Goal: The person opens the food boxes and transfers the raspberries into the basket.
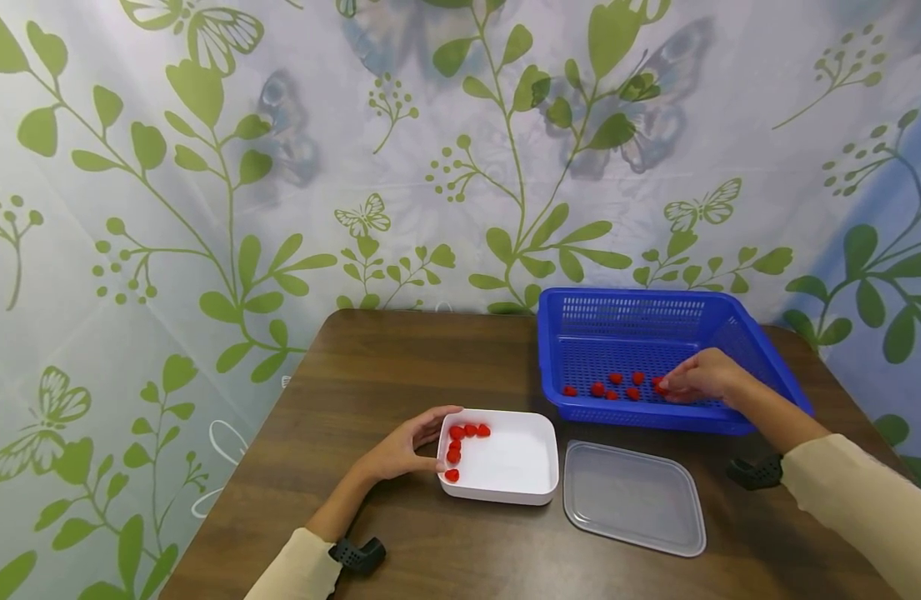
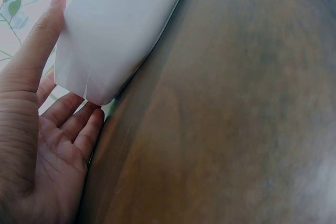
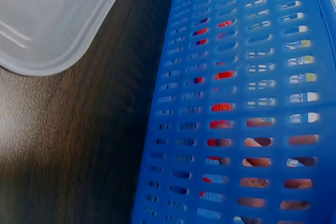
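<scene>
My left hand (image 1: 400,446) grips the left end of a white plastic container (image 1: 513,458), thumb at the near corner and fingers round the far one. In the left wrist view, the thumb lies along the wall of the container (image 2: 115,24). Several small red strawberries (image 1: 454,456) line its left side and far left corner. Inside the blue basket (image 1: 640,414), my right hand (image 1: 703,377) pinches a small red strawberry (image 1: 658,385) at its fingertips. More loose strawberries (image 1: 598,389) lie on the basket floor beside it. The right wrist view shows the hand only through the basket's slotted wall (image 3: 236,129).
A translucent lid (image 1: 634,498) lies flat on the brown wooden table (image 1: 415,358), right of the white container and in front of the basket. A patterned cloth (image 1: 400,167) with leaves and butterflies hangs behind the table. Each wrist wears a black band (image 1: 357,556).
</scene>
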Demonstrator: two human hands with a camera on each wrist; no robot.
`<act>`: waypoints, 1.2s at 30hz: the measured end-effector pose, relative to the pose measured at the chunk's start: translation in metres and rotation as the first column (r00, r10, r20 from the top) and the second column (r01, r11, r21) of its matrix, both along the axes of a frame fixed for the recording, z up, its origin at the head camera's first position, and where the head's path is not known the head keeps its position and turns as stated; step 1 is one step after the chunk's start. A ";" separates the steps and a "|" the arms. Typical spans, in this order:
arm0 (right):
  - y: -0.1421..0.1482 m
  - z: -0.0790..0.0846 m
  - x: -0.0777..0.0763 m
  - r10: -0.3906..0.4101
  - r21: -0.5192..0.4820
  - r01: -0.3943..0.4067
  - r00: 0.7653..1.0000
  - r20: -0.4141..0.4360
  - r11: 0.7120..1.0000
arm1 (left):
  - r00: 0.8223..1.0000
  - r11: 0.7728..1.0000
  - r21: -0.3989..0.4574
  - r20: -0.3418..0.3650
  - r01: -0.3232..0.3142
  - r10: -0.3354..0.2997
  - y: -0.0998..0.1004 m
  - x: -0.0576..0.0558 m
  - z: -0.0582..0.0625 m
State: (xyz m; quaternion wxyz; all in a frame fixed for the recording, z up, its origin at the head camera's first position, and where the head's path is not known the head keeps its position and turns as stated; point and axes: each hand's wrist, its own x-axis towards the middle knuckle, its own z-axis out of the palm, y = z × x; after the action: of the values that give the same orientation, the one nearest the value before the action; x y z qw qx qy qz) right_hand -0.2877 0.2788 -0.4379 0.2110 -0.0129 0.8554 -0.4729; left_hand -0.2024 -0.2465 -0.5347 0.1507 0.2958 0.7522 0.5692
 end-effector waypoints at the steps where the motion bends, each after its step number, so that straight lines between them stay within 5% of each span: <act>1: 0.000 0.000 0.000 0.006 0.018 -0.005 1.000 -0.020 1.000 | 1.000 1.000 -0.002 0.001 0.000 0.000 0.000 0.000 0.000; 8: -0.008 0.019 0.007 0.024 0.148 0.003 0.982 -0.186 0.989 | 1.000 1.000 -0.004 -0.011 0.007 -0.007 -0.002 -0.002 0.001; 16: -0.025 0.054 0.026 0.023 0.106 0.012 0.945 -0.325 0.994 | 1.000 1.000 0.002 -0.019 0.016 -0.016 -0.003 -0.002 -0.001; 24: -0.062 0.069 0.059 0.020 -0.107 -0.048 0.970 -0.243 0.993 | 1.000 1.000 -0.007 -0.028 0.013 -0.013 -0.002 -0.001 -0.002; 36: -0.119 0.057 0.095 0.158 -0.427 -0.159 0.987 -0.039 0.890 | 1.000 1.000 -0.003 -0.020 0.013 -0.013 -0.001 0.001 0.003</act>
State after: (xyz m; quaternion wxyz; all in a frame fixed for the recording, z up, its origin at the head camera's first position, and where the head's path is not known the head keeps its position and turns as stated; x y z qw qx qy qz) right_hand -0.1923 0.1593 -0.3810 0.2391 -0.1294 0.7271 -0.6304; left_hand -0.2011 -0.2475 -0.5322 0.1473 0.3059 0.7527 0.5641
